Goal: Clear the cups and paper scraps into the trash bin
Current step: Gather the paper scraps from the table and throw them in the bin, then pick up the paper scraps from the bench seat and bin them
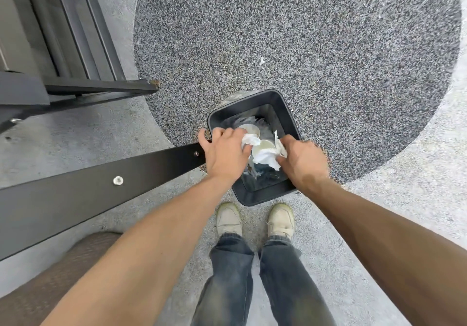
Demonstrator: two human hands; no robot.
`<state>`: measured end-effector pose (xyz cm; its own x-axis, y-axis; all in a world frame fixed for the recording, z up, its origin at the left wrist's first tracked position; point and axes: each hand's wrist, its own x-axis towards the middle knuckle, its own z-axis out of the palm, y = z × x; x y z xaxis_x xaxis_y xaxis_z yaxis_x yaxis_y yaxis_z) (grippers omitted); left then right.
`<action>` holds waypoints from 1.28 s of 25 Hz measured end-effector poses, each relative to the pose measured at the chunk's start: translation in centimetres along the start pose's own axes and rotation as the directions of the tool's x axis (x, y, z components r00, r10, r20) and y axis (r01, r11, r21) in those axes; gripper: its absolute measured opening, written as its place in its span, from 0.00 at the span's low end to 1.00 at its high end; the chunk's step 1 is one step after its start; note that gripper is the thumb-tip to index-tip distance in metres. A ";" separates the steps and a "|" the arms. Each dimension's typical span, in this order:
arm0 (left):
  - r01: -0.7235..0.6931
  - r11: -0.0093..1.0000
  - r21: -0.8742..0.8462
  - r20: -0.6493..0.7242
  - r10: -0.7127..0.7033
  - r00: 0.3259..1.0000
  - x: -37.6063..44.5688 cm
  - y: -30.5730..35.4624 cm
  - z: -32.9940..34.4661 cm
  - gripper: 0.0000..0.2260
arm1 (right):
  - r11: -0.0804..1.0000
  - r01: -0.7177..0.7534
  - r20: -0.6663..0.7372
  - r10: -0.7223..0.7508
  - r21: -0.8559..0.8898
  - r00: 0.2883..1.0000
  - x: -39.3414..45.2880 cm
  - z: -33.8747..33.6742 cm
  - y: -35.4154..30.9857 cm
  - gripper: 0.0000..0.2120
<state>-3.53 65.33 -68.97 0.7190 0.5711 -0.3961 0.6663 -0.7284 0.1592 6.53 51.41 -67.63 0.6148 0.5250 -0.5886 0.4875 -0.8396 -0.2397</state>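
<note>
Head view: both hands hold crumpled paper scraps (262, 157) and cups (264, 146) over the trash bin (285, 113), left hand (226, 152) and right hand (303, 160) curled round the bundle. Released unevenly, light scraps could drift past the rim beside the grip.

Trash bin (285, 113) on the floor just ahead of the shoes (228, 218), left hand (225, 151) and right hand (303, 161) over its opening, cups (264, 146) and paper scraps (265, 159) between them, table (96, 179) edge to the left
</note>
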 end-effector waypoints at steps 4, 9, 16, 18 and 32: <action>-0.015 0.999 -0.042 0.023 0.016 1.000 -0.6 0.2 -0.6 0.21 | 1.000 -0.004 -0.006 0.004 0.029 1.000 -0.6 -0.2 -0.1 0.20; -0.069 0.991 -0.112 0.008 0.070 0.998 -2.6 -0.2 -4.6 0.24 | 0.997 0.080 -0.114 -0.079 0.009 0.990 -3.3 -3.4 -0.7 0.23; -0.158 0.971 -0.180 -0.101 0.142 0.985 -7.8 0.9 -17.9 0.25 | 0.989 0.145 -0.234 -0.146 -0.022 0.961 -11.6 -14.3 -2.5 0.33; -0.217 0.958 -0.189 -0.144 0.192 0.971 -10.0 1.7 -23.3 0.26 | 0.988 0.147 -0.291 -0.152 -0.037 0.945 -15.0 -19.0 -3.4 0.35; -0.579 0.813 -0.067 -0.285 0.540 0.792 -22.4 10.4 -49.4 0.36 | 0.998 0.049 -0.679 -0.020 0.024 0.734 -38.7 -41.4 -5.4 0.37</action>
<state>-2.97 63.61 -13.75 0.9856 0.1663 0.0299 0.1386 -0.8971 0.4196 5.75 41.38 -11.64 0.8626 0.4965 0.0972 0.5019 -0.8158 -0.2873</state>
